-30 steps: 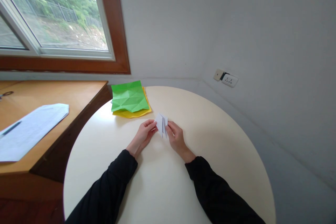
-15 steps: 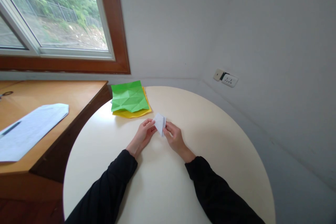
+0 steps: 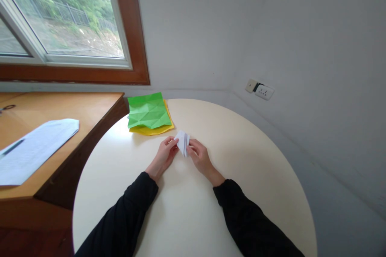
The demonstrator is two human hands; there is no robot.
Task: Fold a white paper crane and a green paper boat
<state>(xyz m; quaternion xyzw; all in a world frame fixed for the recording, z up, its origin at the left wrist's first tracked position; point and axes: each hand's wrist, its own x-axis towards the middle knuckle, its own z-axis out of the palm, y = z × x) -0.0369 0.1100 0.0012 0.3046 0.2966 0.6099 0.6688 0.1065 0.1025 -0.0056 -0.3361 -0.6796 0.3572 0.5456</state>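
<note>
Both grips clamped on a folded white paper [image 3: 182, 143], left hand [image 3: 164, 156] at its 8 o'clock, right hand [image 3: 199, 156] at its 4 o'clock, over the round bench [image 3: 259, 176], green sheet [image 3: 148, 110] at 11 o'clock.

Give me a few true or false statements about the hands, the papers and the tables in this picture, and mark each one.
1. Both hands hold the small white folded paper. True: the left hand and the right hand pinch it from either side.
2. The green sheet lies under a yellow one. False: the green sheet lies on top of the yellow sheet.
3. The hands work over the round cream table. True.
4. The printed paper lies on the round table. False: it lies on the wooden desk at the left.
5. The sleeves are white. False: they are black.
</note>
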